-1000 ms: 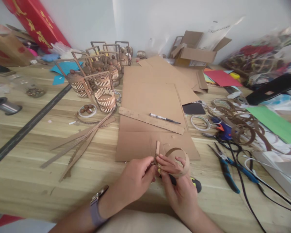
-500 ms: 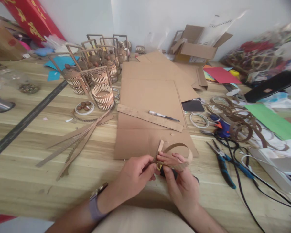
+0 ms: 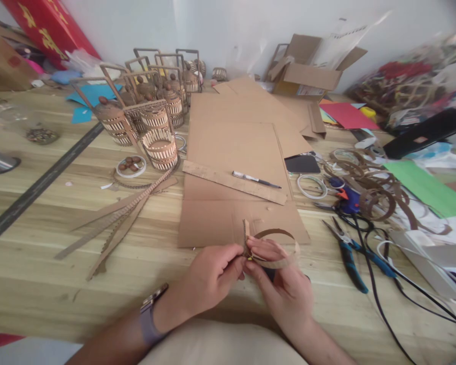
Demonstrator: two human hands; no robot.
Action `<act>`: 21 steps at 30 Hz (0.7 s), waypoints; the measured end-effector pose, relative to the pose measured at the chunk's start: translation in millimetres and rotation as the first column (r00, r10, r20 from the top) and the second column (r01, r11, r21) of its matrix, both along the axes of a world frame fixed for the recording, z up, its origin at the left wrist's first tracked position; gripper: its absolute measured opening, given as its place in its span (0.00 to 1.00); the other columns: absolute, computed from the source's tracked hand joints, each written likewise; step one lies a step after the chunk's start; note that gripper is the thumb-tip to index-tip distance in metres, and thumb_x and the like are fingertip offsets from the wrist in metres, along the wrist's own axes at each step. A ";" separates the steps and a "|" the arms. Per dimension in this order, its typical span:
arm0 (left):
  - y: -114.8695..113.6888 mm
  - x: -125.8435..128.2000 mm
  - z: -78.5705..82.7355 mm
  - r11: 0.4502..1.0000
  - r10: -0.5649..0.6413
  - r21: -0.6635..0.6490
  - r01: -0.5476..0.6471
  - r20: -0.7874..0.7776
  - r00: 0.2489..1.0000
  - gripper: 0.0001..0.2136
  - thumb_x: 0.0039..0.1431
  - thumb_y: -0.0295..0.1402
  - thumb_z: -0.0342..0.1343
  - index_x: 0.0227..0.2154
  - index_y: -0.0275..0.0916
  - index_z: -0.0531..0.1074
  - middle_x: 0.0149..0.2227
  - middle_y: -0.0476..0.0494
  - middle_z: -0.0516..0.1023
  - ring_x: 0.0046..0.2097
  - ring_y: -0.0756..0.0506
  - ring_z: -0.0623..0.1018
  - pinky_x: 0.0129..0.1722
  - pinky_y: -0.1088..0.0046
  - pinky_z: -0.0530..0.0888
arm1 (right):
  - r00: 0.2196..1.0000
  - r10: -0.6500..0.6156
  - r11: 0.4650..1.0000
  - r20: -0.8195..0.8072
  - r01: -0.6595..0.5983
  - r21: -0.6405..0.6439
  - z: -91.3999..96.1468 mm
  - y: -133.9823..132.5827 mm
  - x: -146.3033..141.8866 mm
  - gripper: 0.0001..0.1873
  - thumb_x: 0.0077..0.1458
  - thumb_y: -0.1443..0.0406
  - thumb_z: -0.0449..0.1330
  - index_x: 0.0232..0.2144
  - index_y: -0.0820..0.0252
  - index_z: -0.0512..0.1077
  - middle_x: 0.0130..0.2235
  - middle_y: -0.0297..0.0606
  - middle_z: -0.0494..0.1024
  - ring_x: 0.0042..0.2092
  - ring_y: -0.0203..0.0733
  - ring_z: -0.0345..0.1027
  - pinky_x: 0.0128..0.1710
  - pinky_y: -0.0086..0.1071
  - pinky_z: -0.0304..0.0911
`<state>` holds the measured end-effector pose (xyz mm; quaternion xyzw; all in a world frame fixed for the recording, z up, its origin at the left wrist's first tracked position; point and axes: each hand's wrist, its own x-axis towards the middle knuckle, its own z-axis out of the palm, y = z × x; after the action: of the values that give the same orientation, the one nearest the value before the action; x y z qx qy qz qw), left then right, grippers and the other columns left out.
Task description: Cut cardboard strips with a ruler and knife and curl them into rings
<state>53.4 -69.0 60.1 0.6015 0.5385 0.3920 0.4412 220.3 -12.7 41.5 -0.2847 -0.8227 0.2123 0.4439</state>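
My left hand (image 3: 216, 271), a watch on its wrist, pinches one end of a narrow cardboard strip (image 3: 277, 232) near the front of the table. My right hand (image 3: 285, 281) closes on the same strip, its fingertips almost touching the left ones. From there the strip curls into a loop over the right fingers. A short, upright cardboard piece (image 3: 245, 230) sticks up between both hands. Under the right palm shows part of a dark object (image 3: 269, 272), with a bit of yellow by the fingertips; its kind is hidden. Beyond the hands lies a large cardboard sheet (image 3: 228, 218).
A pen (image 3: 256, 179) and a flat cardboard strip (image 3: 213, 177) rest on the sheet. Pliers (image 3: 345, 253), a blue glue gun (image 3: 347, 197), cables and curled strips crowd the right. Small handled baskets (image 3: 160, 149) and loose strips (image 3: 117, 228) stand or lie left.
The upright cardboard piece has turned from a slant to nearly vertical. My right fingers have closed in over the strip, and its loop has tilted. The whole view has shifted slightly.
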 end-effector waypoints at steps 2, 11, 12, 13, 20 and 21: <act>0.5 0.0 0.0 0.999 0.009 0.039 -0.007 -0.038 0.999 0.13 0.69 0.33 0.45 0.26 0.39 0.62 0.26 0.50 0.73 0.29 0.51 0.72 0.30 0.78 0.65 | 1.000 0.004 1.000 -0.008 -0.004 0.012 1.4 0.7 -0.4 0.09 0.58 0.70 0.62 0.41 0.56 0.72 0.42 0.41 0.83 0.45 0.44 0.78 0.49 0.40 0.73; 0.1 -0.4 2.0 0.998 -0.029 0.049 0.031 -0.049 0.998 0.13 0.69 0.34 0.44 0.27 0.40 0.63 0.27 0.49 0.72 0.30 0.50 0.72 0.32 0.77 0.66 | 0.998 -0.006 0.985 -0.069 -0.006 -0.175 0.2 -3.7 -1.1 0.06 0.57 0.69 0.62 0.37 0.55 0.75 0.40 0.40 0.83 0.42 0.42 0.79 0.40 0.33 0.76; 0.0 -0.1 1.5 0.998 -0.034 0.052 0.037 -0.054 0.998 0.13 0.69 0.34 0.44 0.27 0.40 0.64 0.28 0.49 0.73 0.31 0.50 0.72 0.32 0.77 0.66 | 0.997 -0.008 0.982 -0.076 -0.006 -0.189 -1.2 -4.2 -1.0 0.05 0.57 0.69 0.62 0.37 0.55 0.75 0.39 0.40 0.83 0.41 0.42 0.79 0.39 0.33 0.76; -0.2 0.3 1.2 0.998 -0.038 0.053 0.041 -0.061 0.997 0.13 0.69 0.35 0.44 0.27 0.40 0.64 0.28 0.48 0.73 0.31 0.49 0.73 0.33 0.77 0.66 | 0.997 -0.013 0.980 -0.076 -0.003 -0.199 -2.4 -4.6 -1.0 0.05 0.58 0.69 0.61 0.36 0.55 0.75 0.39 0.39 0.83 0.41 0.42 0.79 0.39 0.33 0.76; 2.7 -0.1 1.4 0.991 0.072 -0.115 -0.068 0.030 0.997 0.14 0.68 0.37 0.46 0.27 0.39 0.67 0.26 0.48 0.76 0.29 0.49 0.75 0.30 0.76 0.68 | 0.987 -0.002 0.982 0.161 0.033 -0.188 3.3 7.9 9.3 0.09 0.63 0.59 0.57 0.42 0.54 0.74 0.39 0.38 0.82 0.39 0.43 0.78 0.36 0.33 0.73; 4.4 -1.8 1.4 0.980 0.121 -0.171 -0.105 0.087 0.989 0.13 0.67 0.38 0.47 0.28 0.39 0.68 0.26 0.48 0.76 0.28 0.49 0.75 0.29 0.76 0.69 | 0.972 0.017 0.985 0.235 0.024 -0.173 4.4 11.4 14.1 0.13 0.62 0.56 0.57 0.45 0.54 0.73 0.40 0.38 0.82 0.39 0.43 0.78 0.35 0.34 0.73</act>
<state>51.6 -64.5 61.5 0.5114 0.5805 0.3991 0.4922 234.4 -1.2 45.9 -0.3471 -0.8474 0.2473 0.3167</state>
